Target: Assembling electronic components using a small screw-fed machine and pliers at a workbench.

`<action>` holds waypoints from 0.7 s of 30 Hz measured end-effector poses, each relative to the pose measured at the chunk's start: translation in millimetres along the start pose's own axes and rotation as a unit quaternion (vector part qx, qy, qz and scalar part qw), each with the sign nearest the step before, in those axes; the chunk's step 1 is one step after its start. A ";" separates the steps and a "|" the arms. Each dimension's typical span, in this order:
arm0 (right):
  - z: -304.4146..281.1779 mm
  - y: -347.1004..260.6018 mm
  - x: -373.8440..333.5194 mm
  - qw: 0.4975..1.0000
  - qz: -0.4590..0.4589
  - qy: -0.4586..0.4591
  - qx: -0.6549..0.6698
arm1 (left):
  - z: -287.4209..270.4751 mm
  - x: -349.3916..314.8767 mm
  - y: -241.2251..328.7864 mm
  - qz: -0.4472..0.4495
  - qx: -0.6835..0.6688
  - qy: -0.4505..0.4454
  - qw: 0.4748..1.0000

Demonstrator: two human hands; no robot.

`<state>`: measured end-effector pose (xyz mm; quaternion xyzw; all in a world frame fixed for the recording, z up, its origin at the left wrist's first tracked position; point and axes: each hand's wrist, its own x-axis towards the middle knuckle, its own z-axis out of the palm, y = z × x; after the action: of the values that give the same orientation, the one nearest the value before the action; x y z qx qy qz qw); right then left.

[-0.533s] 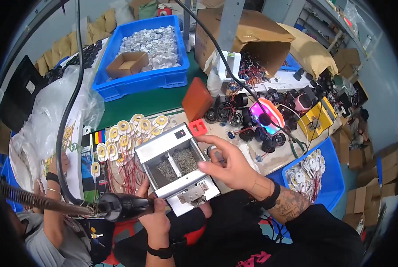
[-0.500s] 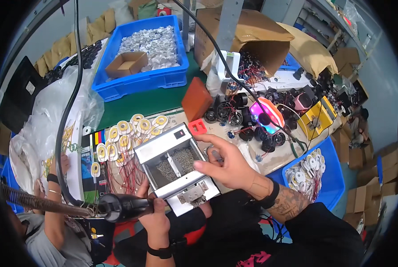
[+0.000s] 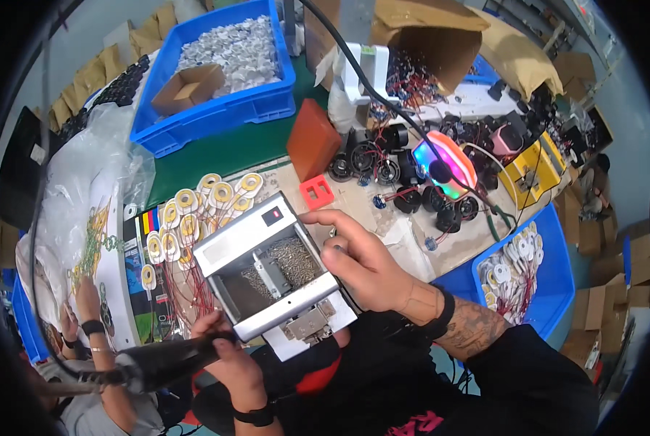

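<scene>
A silver box-shaped screw feeder [image 3: 241, 236] stands tilted over the table's near edge. Inside its open tray lie many small screws [image 3: 292, 261], beside a narrow metal rail [image 3: 269, 276]. My right hand [image 3: 376, 276] grips the feeder's right side, with thumb and index finger apart at its edge and the other fingers partly hidden. My left hand [image 3: 234, 367] is closed round the front end of a black electric screwdriver [image 3: 169, 360], close to the feeder's lower left corner. A metal bracket [image 3: 310, 323] sits on the feeder's near face.
White discs with red wires [image 3: 187, 225] lie left of the feeder; more fill a blue bin [image 3: 561, 305] at right. Behind are a red block [image 3: 316, 191], black round housings [image 3: 412, 200], a glowing device [image 3: 448, 163] and a blue crate [image 3: 216, 120]. A co-worker's hand [image 3: 89, 298] is at left.
The feeder has shifted left with my right hand, and its screws lie more toward the right. My left hand and the screwdriver have moved left and down. The view has shifted slightly.
</scene>
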<state>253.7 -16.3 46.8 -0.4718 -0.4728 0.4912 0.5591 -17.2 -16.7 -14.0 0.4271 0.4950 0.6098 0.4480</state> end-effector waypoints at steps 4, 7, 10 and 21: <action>-32.7 9.3 -6.3 0.995 0.085 -0.019 -0.038 | -11.7 14.7 4.7 0.050 0.011 0.040 0.998; -47.1 23.5 -12.9 0.980 0.163 -0.030 -0.107 | -16.0 21.4 7.8 0.060 0.042 0.044 0.996; -53.5 41.0 -29.1 0.972 0.190 -0.064 -0.119 | -34.4 27.4 8.9 0.056 0.104 0.005 0.993; -67.4 71.1 -29.3 0.982 0.114 -0.120 -0.095 | -111.6 155.7 4.4 -0.009 0.182 0.093 0.979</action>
<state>311.2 -44.6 -33.0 -0.5111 -0.5243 0.5578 0.3909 -161.8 109.0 -13.9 0.4385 0.6408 0.5426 0.3204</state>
